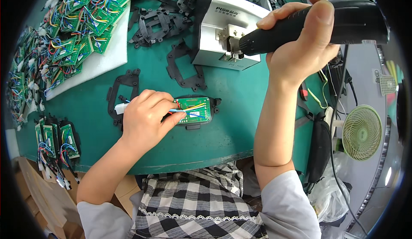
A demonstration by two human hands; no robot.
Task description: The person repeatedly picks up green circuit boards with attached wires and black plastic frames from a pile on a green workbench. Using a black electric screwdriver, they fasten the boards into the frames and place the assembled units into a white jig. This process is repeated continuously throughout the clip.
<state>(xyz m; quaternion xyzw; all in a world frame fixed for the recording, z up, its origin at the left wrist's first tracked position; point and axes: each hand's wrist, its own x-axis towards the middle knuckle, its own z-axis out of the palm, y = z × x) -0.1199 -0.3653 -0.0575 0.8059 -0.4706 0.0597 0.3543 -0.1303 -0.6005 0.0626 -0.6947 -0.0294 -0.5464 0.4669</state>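
Note:
My left hand [146,116] pinches the left end of a green circuit board [198,109], which lies in a black plastic frame [193,127] on the table. Coloured wires run from the board under my fingers to a white connector [121,109] on the hand's other side. Raised at the upper right, my right hand [302,54] is wrapped around a black electric screwdriver [352,22]. The screwdriver's nose points left and meets the metal outlet of a white screw feeder [223,18]. Its bit cannot be made out clearly.
Many wired green boards [79,37] are heaped on white foam at the far left. Several more boards [68,141] stand at the near left. Loose black frames [185,65] lie behind my left hand. A small green fan [362,132] and a hanging cable are at the right.

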